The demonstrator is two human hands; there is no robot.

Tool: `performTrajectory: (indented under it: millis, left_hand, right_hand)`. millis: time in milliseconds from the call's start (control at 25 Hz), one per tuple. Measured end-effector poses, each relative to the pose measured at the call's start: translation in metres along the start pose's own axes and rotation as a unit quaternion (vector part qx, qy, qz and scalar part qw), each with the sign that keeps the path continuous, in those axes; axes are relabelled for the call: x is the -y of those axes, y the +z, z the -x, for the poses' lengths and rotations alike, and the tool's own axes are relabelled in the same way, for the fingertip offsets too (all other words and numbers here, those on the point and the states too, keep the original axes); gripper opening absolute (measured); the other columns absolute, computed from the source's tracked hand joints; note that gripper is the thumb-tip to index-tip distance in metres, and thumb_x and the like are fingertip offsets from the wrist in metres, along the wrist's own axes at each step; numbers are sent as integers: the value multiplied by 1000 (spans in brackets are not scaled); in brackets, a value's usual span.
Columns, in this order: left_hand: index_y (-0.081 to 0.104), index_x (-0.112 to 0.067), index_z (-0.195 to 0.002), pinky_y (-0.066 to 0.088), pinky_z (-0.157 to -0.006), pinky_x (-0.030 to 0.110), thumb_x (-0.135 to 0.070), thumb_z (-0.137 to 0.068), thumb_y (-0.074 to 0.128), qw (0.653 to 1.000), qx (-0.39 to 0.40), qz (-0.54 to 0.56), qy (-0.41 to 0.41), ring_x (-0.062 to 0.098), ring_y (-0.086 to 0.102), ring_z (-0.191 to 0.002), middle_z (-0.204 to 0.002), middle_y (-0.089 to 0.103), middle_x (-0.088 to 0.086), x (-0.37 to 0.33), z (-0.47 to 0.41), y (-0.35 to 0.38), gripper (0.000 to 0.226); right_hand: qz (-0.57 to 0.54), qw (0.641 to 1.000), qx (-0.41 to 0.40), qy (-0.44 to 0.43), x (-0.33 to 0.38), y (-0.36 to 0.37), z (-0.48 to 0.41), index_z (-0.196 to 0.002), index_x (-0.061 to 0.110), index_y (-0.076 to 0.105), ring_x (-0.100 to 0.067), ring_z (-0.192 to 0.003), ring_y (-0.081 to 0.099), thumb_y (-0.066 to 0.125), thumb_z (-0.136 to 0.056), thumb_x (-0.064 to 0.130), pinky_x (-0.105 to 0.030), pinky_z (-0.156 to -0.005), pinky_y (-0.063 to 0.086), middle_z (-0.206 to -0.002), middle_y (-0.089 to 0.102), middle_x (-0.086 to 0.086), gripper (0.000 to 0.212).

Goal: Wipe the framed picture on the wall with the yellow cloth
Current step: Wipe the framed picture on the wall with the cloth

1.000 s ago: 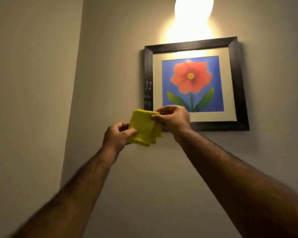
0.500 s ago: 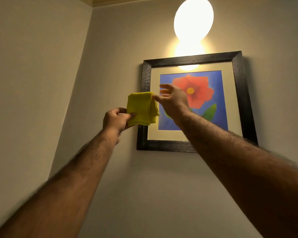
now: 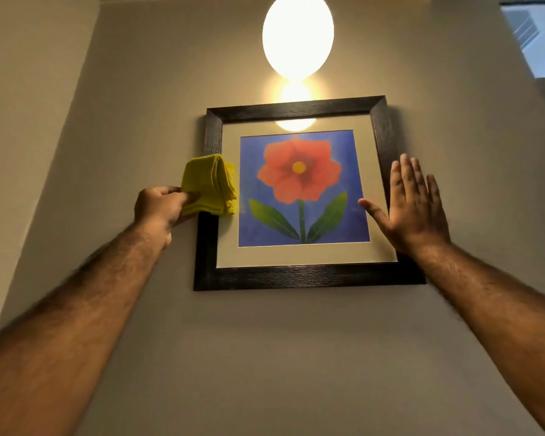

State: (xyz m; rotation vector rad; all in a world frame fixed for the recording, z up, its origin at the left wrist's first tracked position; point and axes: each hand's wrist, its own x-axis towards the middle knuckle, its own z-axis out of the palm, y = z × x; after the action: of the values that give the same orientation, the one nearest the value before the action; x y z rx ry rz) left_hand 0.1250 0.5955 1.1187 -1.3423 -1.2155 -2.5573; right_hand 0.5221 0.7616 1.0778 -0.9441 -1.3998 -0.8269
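Two bare, hairy forearms reach up from the bottom corners toward the wall, the nearest parts of them blurred. The left hand (image 3: 159, 204) is closed in a loose fist, thumb and fingers pinching the lower left corner of the yellow cloth (image 3: 211, 185). That cloth is folded into a thick, soft square with stacked layers showing along its right edge and a ribbed hem at the bottom; it stands up from the fist and lies over the left side of the frame, about halfway up, covering a stretch of the dark wood and part of the pale mat. Whether it actually presses on the glass is hard to tell from here.

The right hand (image 3: 412, 209) is empty and spread flat, fingers straight and pointing up, thumb splayed out to the left over the mat. Its palm sits in front of the right rail of the frame near the lower right corner; contact is not clear.

The framed picture (image 3: 299, 190) hangs flat on the smooth beige wall (image 3: 296, 357). Its frame is wide, dark, grained wood with mitred corners, around a cream mat and a blue print of a red flower with a yellow centre and two green leaves. The glazing mirrors a bright spot at the top.

Above it glows an egg-shaped lamp (image 3: 298, 36). A window (image 3: 538, 39) shows at the upper right corner.
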Motion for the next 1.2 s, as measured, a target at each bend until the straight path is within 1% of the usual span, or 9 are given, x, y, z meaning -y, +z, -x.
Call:
performTrajectory:
  millis: [120,200,360,440,560,680,760,920,1200]
  left_hand:
    - [62,-14,-121,63,-79,39,-19,-76,84,991,-62,-92,74,29,70,-102,-116,70,13,-4,13,7,50]
    - [53,-17,-127,55,-72,33,-14,-79,78,958,-95,-212,170,31,64,-107,-122,64,16,-3,24,12,53]
    - [55,-4,-141,40,-118,46,3,-90,55,792,-58,-444,415,42,41,-143,-155,44,24,5,34,23,51]
    - [54,5,-142,30,-126,45,5,-95,46,753,14,-468,463,43,39,-148,-157,43,26,10,36,30,48]
    - [41,8,-150,20,-130,45,-18,-98,36,761,60,-473,439,38,27,-155,-164,31,25,19,37,38,58]
    - [17,-3,-161,10,-131,43,-58,-99,21,728,46,-537,424,29,7,-161,-172,10,14,34,36,43,83]
    - [7,-9,-163,7,-132,43,-61,-99,10,721,22,-560,408,26,0,-161,-174,1,9,39,30,49,83]
    - [0,-13,-163,6,-131,43,-59,-102,13,752,-14,-547,366,23,-3,-161,-174,-3,3,19,6,71,78]
    - [-3,-12,-163,4,-132,43,-79,-90,5,764,14,-540,353,19,-8,-161,-174,-7,3,14,17,66,100]
  right_hand:
    - [-31,999,32,8,-6,11,3,-165,11,1,-20,-162,-3,14,-89,82,-45,-131,6,-175,-5,-5,105]
    - [-44,998,35,12,-2,16,3,-165,11,-1,-18,-162,-6,14,-88,82,-45,-131,5,-175,-8,-5,106]
    - [-46,999,20,-3,-3,23,3,-165,11,0,-18,-162,-7,17,-90,81,-45,-131,4,-175,-8,-4,104]
    - [-54,998,15,-13,-5,26,1,-165,11,0,-18,-162,-7,16,-90,82,-44,-131,4,-175,-8,-4,104]
    - [-62,998,8,-17,-7,31,0,-165,12,1,-17,-162,-7,13,-90,84,-43,-131,4,-175,-7,-3,105]
    - [-55,998,-8,-37,-9,35,-1,-165,11,3,-18,-162,-4,13,-91,83,-45,-131,6,-175,-4,-4,104]
    - [-56,997,-10,-48,-10,37,-2,-165,11,4,-18,-162,-2,12,-91,84,-45,-131,7,-175,-3,-4,104]
    - [-66,997,-8,-49,-12,38,-3,-165,11,3,-17,-162,-3,12,-89,85,-43,-131,7,-175,-4,-4,106]
    - [-65,997,-3,-48,-12,39,-3,-165,13,2,-17,-162,-3,12,-89,86,-42,-131,6,-175,-4,-3,106]
